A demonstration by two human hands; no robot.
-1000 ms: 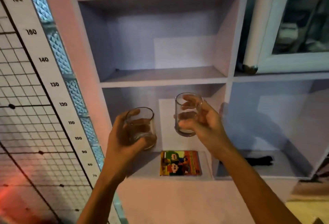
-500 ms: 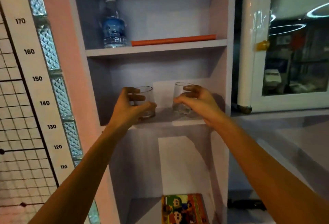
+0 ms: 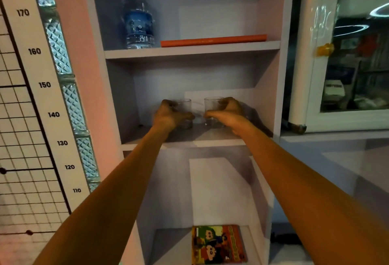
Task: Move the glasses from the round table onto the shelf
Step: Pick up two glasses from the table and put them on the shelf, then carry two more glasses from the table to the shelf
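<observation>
1. On the middle shelf (image 3: pixel 210 143) of the grey unit, we had both tumblers down or very nearly down; whether their bases were fully seated we could not tell, since our hands hid the lower edges.
2. Our left hand (image 3: pixel 168 115) was wrapped around the left glass (image 3: pixel 185 109), thumb across its front. Our right hand (image 3: pixel 227 113) was wrapped around the right glass (image 3: pixel 211 107) in the same way. Neither hold was released.
3. Between the two grips the glasses stood close, with a narrow gap. Letting go with a sideways nudge could knock one against the other, and thin glass could chip.
4. Behind our knuckles was the back panel, so little room remained to push deeper. Toward our wrists the board's front edge was near, and a glass dragged back by a withdrawing finger could tip off it.
5. Both tumblers were short, straight-walled, clear cylinders with thicker bases, and smooth enough to slip.
6. The shelving looked like matte laminated board, flat and hard.
7. Above our grips stood a ribbed plastic water bottle (image 3: pixel 137 20) beside a flat orange book (image 3: pixel 213 40); far below lay a cartoon-covered book (image 3: pixel 217 243).
</observation>
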